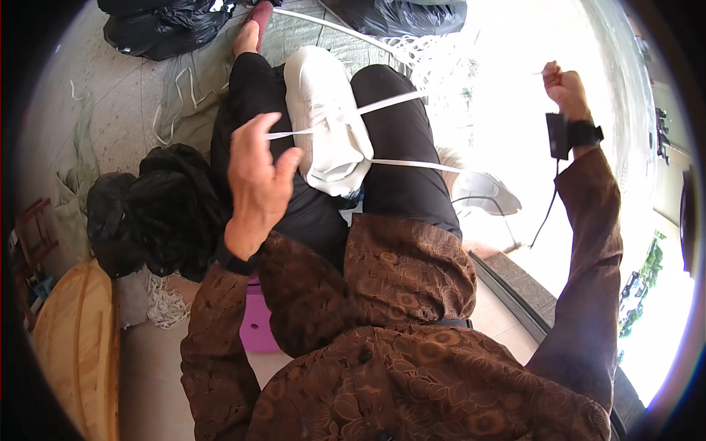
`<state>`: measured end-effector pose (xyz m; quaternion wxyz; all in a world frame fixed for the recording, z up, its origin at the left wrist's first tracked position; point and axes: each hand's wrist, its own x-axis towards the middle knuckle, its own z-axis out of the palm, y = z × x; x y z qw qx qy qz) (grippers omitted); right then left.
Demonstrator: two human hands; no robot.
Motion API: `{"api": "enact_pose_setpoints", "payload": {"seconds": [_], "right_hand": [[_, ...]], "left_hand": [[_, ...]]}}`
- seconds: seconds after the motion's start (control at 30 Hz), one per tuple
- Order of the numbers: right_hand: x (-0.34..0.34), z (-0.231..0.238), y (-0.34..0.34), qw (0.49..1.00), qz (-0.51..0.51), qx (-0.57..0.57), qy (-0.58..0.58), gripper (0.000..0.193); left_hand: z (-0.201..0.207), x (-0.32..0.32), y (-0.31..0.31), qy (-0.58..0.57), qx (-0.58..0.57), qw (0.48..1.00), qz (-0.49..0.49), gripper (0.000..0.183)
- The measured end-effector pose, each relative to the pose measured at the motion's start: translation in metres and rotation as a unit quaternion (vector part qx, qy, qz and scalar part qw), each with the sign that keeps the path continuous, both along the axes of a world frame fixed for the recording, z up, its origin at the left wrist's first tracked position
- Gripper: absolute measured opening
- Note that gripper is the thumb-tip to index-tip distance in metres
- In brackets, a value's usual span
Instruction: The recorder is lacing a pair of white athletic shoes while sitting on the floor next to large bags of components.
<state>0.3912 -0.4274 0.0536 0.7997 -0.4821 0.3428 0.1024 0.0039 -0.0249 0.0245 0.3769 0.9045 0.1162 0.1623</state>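
A white lace-up shoe (321,95) rests between my thighs, its toe pointing away from me and its opening toward me. A white shoelace (393,101) leaves it to the right and fades into glare in line with my right hand (565,87). That hand is raised far out to the right, its fingers pinched together. At the shoe's left side, my left hand (259,176) has its thumb apart from bent fingers. A short stretch of lace runs straight from the shoe into those fingers. Another lace strand (418,164) crosses my right thigh.
Black plastic bags (165,209) lie at my left and more at the far edge. White netting (434,66) spreads beyond my right knee. A grey shoe (487,195) shows beside my right leg. At lower left stands a wooden piece (79,345); a pink seat (257,323) is under me.
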Motion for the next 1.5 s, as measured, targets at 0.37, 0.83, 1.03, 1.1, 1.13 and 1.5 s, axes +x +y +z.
{"api": "enact_pose_setpoints", "payload": {"seconds": [0.37,0.83,1.03,1.1,1.13,1.5], "right_hand": [[-0.22,-0.044,0.158,0.799,0.468,-0.315,-0.209,0.013],[-0.246,-0.054,0.207,0.524,0.559,-0.497,-0.408,0.014],[-0.242,-0.043,0.225,0.345,0.551,-0.54,-0.535,0.018],[-0.241,-0.039,0.236,0.282,0.597,-0.59,-0.465,0.017],[-0.24,-0.041,0.241,0.307,0.604,-0.584,-0.448,0.019],[-0.247,-0.058,0.221,0.549,0.527,-0.468,-0.449,0.013]], "left_hand": [[0.036,-0.138,0.195,0.009,-0.726,0.681,0.093,0.011],[0.009,-0.028,0.063,0.084,-0.51,0.845,0.136,0.023],[-0.008,-0.004,-0.007,0.122,-0.333,0.933,0.063,0.01],[-0.016,0.007,-0.01,0.079,-0.313,0.944,0.072,0.009],[-0.018,0.009,-0.011,0.082,-0.31,0.944,0.074,0.009],[-0.024,0.03,-0.008,0.038,-0.296,0.949,0.099,0.018]]}}
